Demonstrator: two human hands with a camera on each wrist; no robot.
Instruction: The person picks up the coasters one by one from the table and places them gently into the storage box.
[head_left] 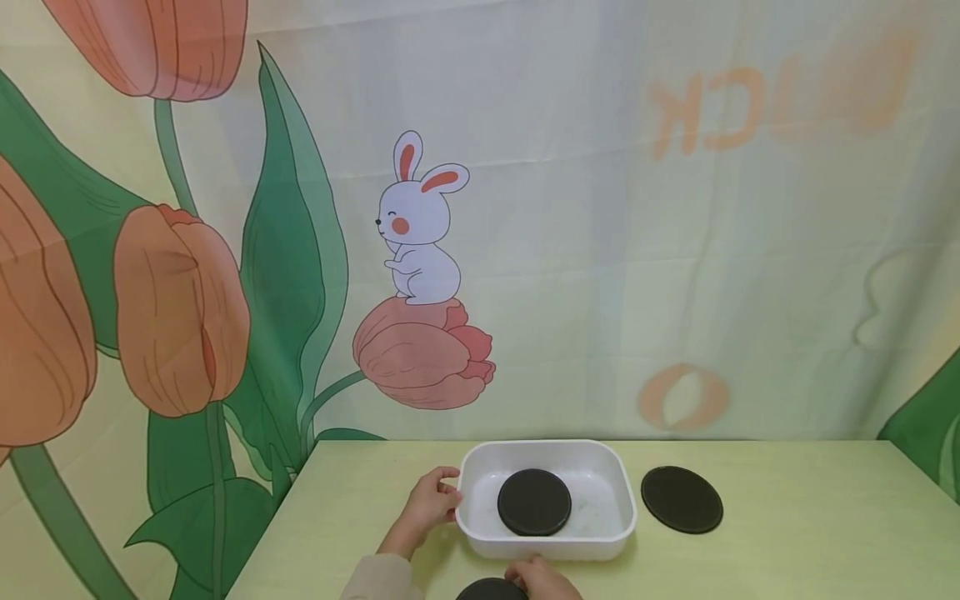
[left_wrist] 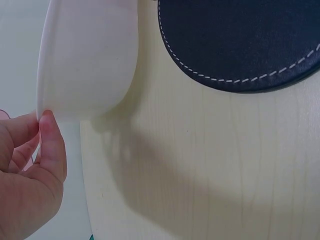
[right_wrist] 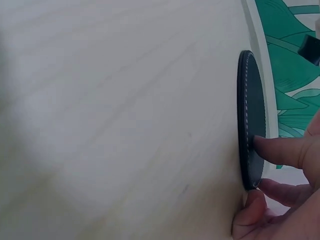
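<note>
My left hand point(head_left: 433, 506) is at the left side of a white rectangular plastic basin point(head_left: 600, 504). In the left wrist view its thumb and fingers pinch the basin's rim point(left_wrist: 41, 75). One round black coaster point(head_left: 534, 502) lies inside the basin, left of its middle. In front of the basin my right hand point(head_left: 542, 578) holds another black coaster point(head_left: 491, 590), partly cut off by the lower edge of the head view. The right wrist view shows the thumb on the face of this stitched coaster point(right_wrist: 254, 110) and the fingertips at its edge.
A third black coaster point(head_left: 681, 499) lies flat on the table to the right of the basin. The pale wood-grain table point(head_left: 810, 517) ends at the back against a printed curtain point(head_left: 570, 250) with tulips and a rabbit.
</note>
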